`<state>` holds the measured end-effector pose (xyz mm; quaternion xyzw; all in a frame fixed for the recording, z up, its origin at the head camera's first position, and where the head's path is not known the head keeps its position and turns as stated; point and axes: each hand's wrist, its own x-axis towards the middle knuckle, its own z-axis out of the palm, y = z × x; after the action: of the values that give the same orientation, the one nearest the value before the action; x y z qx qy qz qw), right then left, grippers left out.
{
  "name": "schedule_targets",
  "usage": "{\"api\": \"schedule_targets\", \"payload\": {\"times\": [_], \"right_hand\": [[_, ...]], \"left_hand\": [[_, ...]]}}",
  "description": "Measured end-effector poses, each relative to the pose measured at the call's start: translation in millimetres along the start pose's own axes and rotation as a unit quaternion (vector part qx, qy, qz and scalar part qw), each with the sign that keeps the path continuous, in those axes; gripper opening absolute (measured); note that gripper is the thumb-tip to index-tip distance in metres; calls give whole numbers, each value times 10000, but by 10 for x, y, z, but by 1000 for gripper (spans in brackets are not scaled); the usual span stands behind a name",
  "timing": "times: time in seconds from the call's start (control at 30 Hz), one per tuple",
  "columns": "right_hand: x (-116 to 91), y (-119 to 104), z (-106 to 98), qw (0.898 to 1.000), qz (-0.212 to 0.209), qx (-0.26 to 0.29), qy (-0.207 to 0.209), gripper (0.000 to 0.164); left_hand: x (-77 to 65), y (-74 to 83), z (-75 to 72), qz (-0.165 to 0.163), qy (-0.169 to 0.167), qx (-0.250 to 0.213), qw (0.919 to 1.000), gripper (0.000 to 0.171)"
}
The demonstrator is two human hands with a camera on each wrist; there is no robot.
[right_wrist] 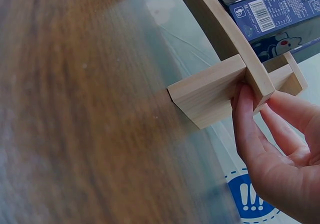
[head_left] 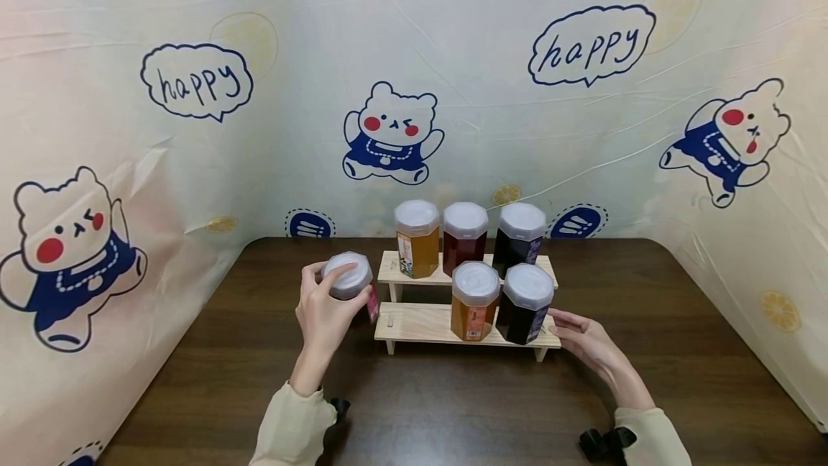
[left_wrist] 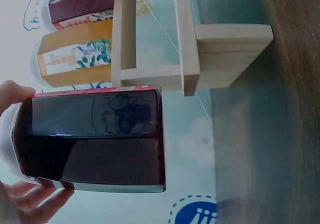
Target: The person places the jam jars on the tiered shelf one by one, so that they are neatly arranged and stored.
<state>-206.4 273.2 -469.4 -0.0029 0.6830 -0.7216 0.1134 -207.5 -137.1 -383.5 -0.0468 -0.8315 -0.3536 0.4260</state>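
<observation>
My left hand (head_left: 320, 311) grips a dark jar (left_wrist: 100, 139) by its white lid, with fingers and thumb spread round the rim. This jar has a pink label and is held off the table, left of a two-step wooden rack (head_left: 417, 323). At the lower step's right end, my right hand (head_left: 591, 347) pinches the board between thumb and fingers, as the right wrist view shows. Beside it on that step stand a dark jar with a purple label (head_left: 525, 304) and an amber jar with an orange label (head_left: 475, 304).
On the rack's upper step stand an amber jar (head_left: 417, 243), a dark red jar (head_left: 464, 239) and a dark jar (head_left: 520, 239), all with white lids. The rack stands on a brown wooden table (head_left: 440, 401). Behind hangs a printed cloth (head_left: 479, 142).
</observation>
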Motion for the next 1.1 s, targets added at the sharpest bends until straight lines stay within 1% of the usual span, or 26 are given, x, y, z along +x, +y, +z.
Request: {"api": "schedule_targets", "payload": {"times": [0.2, 0.3, 0.53, 0.83, 1.1], "right_hand": [[-9, -6, 3, 9999, -12, 109, 4, 24], [-12, -9, 1, 10000, 5, 98, 11, 24], [-11, -18, 5, 10000, 28, 87, 9, 27], [6, 1, 10, 9998, -15, 179, -31, 24], [0, -6, 12, 9997, -3, 229, -40, 24]], "left_hand": [[-22, 96, -10, 7, -90, -85, 9999, 37], [-38, 135, -2, -10, -178, -136, 9997, 37], [-67, 200, 52, 62, -290, -311, 9991, 38], [-106, 286, 118, -107, -598, -436, 9972, 35], [-132, 338, 209, -19, -590, -542, 9968, 36]]}}
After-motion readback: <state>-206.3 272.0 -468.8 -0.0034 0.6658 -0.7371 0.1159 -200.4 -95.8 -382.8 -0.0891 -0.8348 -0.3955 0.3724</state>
